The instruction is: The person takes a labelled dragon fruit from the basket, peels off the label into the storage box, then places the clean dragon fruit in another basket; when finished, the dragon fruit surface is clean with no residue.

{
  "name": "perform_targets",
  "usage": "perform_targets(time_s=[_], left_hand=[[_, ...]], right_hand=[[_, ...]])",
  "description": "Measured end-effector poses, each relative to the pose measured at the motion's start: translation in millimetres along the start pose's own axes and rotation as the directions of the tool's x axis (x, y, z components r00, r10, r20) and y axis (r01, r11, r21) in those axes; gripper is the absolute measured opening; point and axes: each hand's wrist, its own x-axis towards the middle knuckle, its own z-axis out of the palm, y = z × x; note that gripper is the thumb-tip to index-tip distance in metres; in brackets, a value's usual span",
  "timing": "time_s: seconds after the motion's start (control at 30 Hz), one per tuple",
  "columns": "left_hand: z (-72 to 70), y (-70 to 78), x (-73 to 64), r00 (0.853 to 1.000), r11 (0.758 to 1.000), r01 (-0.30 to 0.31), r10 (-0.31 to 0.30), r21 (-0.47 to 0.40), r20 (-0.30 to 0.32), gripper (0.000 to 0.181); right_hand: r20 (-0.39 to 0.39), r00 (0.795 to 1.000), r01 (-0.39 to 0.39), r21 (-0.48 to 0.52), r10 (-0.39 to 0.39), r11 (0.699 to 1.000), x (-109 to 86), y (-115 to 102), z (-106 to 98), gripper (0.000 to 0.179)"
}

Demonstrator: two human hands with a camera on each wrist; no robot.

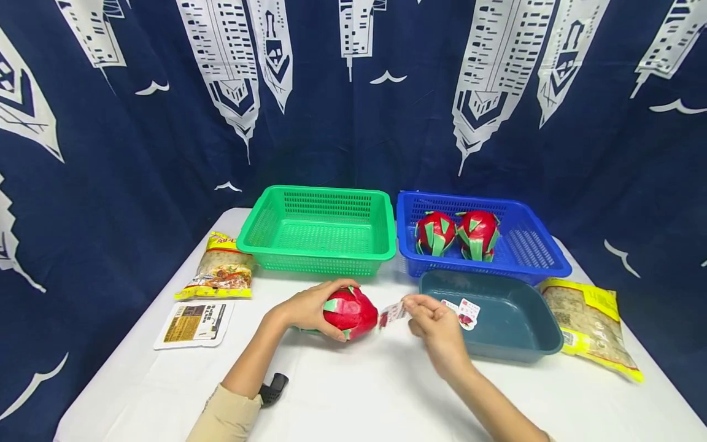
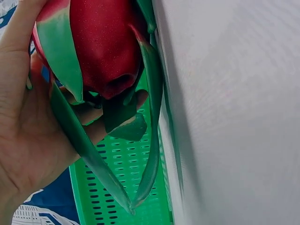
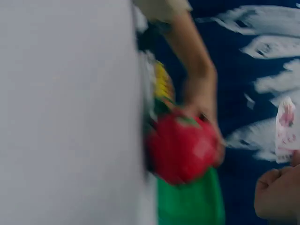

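Observation:
A red dragon fruit (image 1: 351, 312) with green scales lies on its side on the white table. My left hand (image 1: 312, 309) grips it from the left, thumb in front and fingers over the back; the left wrist view shows its long green leaves (image 2: 152, 117) beside the palm. Just right of the fruit, my right hand (image 1: 436, 331) pinches a small printed sticker (image 1: 392, 314) by its edge, apart from the fruit. In the right wrist view the sticker (image 3: 287, 129) stands out from the fingertips. Two more such stickers (image 1: 468, 313) lie in the dark teal tray (image 1: 497, 353).
A green basket (image 1: 317, 264) stands at the back. Two dragon fruits (image 1: 478, 233) sit in the blue basket (image 1: 530, 242) to its right. Yellow food bags lie at left (image 1: 221, 270) and right (image 1: 591, 325). A flat white pack (image 1: 194, 324) lies near the left edge.

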Motion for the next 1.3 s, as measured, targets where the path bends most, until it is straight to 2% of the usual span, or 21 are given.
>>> perform_targets(time_s=[0.07,0.13,0.2,0.27,0.33,0.4,0.43,0.47,0.57,0.63,0.77,0.87,0.97,1.1,1.3], left_hand=[[0.0,0.2,-0.2,1.000,1.000,0.012,-0.012,0.007,0.009,0.092],[0.3,0.1,-0.5,1.000,1.000,0.019,-0.019,0.006,0.013,0.093],[0.7,0.0,-0.5,1.000,1.000,0.025,-0.025,0.003,0.014,0.093],[1.3,0.1,-0.3,1.000,1.000,0.025,-0.025,0.002,0.017,0.093],[1.5,-0.5,0.0,0.999,1.000,0.027,-0.027,-0.001,0.018,0.093],[1.3,-0.8,-0.3,0.999,0.999,0.035,-0.035,-0.007,0.022,0.093],[1.2,-0.9,-0.6,0.999,0.999,0.036,-0.036,-0.011,0.024,0.093],[1.1,-0.9,-0.9,0.999,0.999,0.038,-0.038,-0.016,0.025,0.093],[0.8,-0.2,-1.7,0.999,0.999,0.036,-0.035,-0.024,0.026,0.093],[0.5,0.5,-2.1,0.999,0.999,0.034,-0.033,-0.025,0.024,0.094],[0.6,1.8,-1.8,0.999,0.999,0.034,-0.033,-0.032,0.021,0.094],[0.9,2.1,-1.6,0.999,0.999,0.033,-0.032,-0.032,0.019,0.094],[1.0,2.5,-1.5,0.999,0.999,0.034,-0.034,-0.036,0.020,0.093],[0.7,3.1,-1.2,0.999,0.999,0.039,-0.038,-0.038,0.024,0.093],[-0.2,2.6,-1.7,0.999,0.999,0.040,-0.040,-0.031,0.024,0.093]], right_hand=[[0.025,0.999,0.045,-0.074,-0.043,0.996,7.1,-23,-24,0.012],[0.059,0.995,0.086,-0.181,-0.076,0.980,15.1,-45,-53,0.009],[0.087,0.993,0.109,-0.339,-0.085,0.934,22.9,-62,-84,0.009],[0.108,0.993,0.095,-0.521,-0.045,0.849,29.7,-76,-114,0.020],[0.132,0.991,0.074,-0.681,0.022,0.729,37.6,-82,-139,0.027],[0.171,0.979,0.068,-0.794,0.115,0.604,46.1,-84,-161,0.029],[0.200,0.969,0.084,-0.824,0.148,0.561,50.4,-82,-169,0.030],[0.227,0.958,0.103,-0.842,0.175,0.529,54.7,-78,-176,0.028],[0.292,0.936,0.167,-0.861,0.198,0.480,65.9,-62,-191,0.020],[0.315,0.932,0.209,-0.871,0.178,0.445,71.2,-49,-196,0.016],[0.316,0.939,0.255,-0.904,0.137,0.343,78.1,-26,-200,0.009],[0.308,0.943,0.261,-0.920,0.127,0.294,81.0,-15,-200,0.005],[0.296,0.945,0.253,-0.930,0.136,0.266,82.1,-7,-201,0.004],[0.280,0.941,0.230,-0.940,0.187,0.250,80.1,-2,-204,0.014],[0.304,0.917,0.236,-0.936,0.259,0.262,73.8,-1,-207,0.042]])
